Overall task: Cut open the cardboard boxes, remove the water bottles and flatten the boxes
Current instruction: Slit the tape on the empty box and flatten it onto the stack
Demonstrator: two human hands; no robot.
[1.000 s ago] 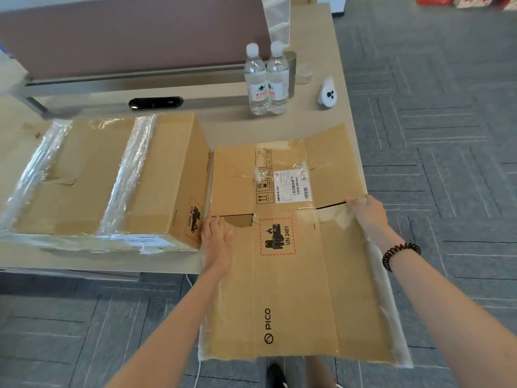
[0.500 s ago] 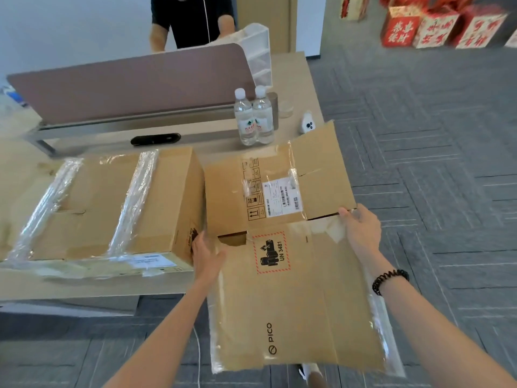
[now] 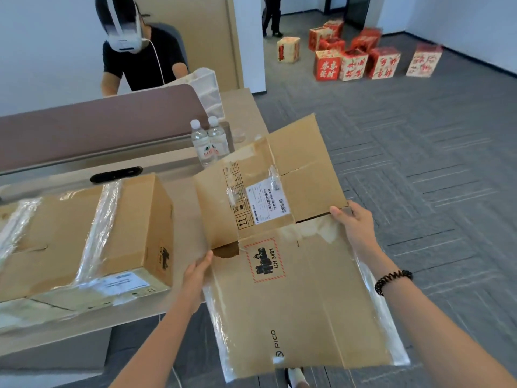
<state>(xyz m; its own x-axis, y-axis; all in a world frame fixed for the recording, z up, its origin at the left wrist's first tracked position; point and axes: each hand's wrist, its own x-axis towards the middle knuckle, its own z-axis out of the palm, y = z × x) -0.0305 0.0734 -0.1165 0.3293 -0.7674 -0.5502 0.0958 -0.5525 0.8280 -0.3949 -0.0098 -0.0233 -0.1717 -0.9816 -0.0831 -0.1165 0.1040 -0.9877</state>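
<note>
The flattened box (image 3: 293, 301) occupies the centre and lower right of the frame, held up between both hands with its printed face toward the camera. Its far flaps, one carrying a white shipping label, rise over the right end of the table (image 3: 246, 107). Whether it touches the table cannot be told. Loose clear tape hangs along both long edges.

The left hand (image 3: 197, 275) grips the left edge just below a torn notch. The right hand (image 3: 355, 228) grips the right edge at the fold, fingers curled over the board. A black coil band (image 3: 393, 281) sits on the right wrist.

Surface: a pale wood table, left half of frame. Floor: grey carpet tiles (image 3: 419, 177) in a block pattern. Walls are white.

Count on the table: one sealed box (image 3: 84, 239), taped and upright, just left of the left hand. Two water bottles (image 3: 208, 142) stand side by side behind the raised flaps. One black oblong object (image 3: 116, 175) lies beyond the sealed box.

Surroundings: a brown divider panel (image 3: 98, 119) crosses the upper left, with a white plastic organiser (image 3: 207, 85) at its right end. A seated person wearing a headset (image 3: 140, 57) is behind it. Red and cream printed boxes (image 3: 353, 64) are grouped on the floor at upper right, too blurred to count. A second person's legs (image 3: 270, 18) show at top centre.
</note>
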